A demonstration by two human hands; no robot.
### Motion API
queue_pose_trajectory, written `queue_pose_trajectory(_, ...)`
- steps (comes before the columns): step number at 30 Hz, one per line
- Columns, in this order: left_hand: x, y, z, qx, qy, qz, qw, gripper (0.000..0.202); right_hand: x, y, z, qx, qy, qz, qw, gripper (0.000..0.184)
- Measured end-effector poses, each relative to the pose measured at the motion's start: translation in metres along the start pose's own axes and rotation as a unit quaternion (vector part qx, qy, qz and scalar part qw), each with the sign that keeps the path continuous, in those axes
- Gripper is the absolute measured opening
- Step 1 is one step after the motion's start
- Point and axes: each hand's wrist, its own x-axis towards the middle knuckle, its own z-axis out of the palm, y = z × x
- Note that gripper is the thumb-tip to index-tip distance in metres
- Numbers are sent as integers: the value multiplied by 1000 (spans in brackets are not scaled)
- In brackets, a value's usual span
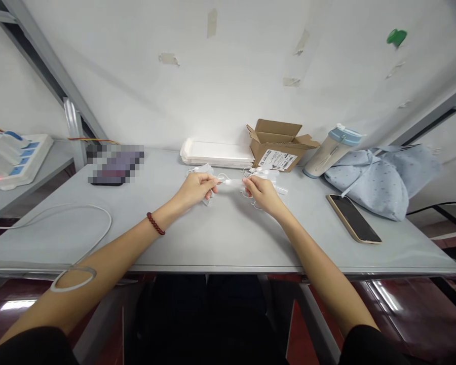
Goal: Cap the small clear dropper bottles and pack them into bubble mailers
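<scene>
Over the middle of the table, both of my hands are closed in a pinch. Between them stretches a small translucent white piece (233, 183), too small to identify. My left hand (198, 188), with a dark red bead bracelet (155, 223) on its wrist, grips a thin cord at the left end of that piece. My right hand (265, 193) pinches the right end. Behind and beside my right hand lies a pile of small white pieces with thin cords (264, 173). More white pieces (205, 170) lie behind my left hand, partly covered by it.
Flat white boxes (218, 152) and an open cardboard box (277, 147) stand against the wall. To the right are a bottle (329, 152), a blue cloth bag (372, 177) and a phone (353, 219). A white cable (108, 223) crosses the left side, near a blurred phone-like object (116, 166).
</scene>
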Motion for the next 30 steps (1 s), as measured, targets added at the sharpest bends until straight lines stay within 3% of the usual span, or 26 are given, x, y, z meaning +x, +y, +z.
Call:
queue_pose_trajectory(6, 2, -6, -1, -24, -9, 3, 1000, 14, -1, -1, 0, 15, 15, 22, 1000, 43)
queue_pose_trajectory(30, -1, -7, 1, -15, -11, 4, 1000, 18, -5, -3, 5, 31, -17, -1, 999, 43)
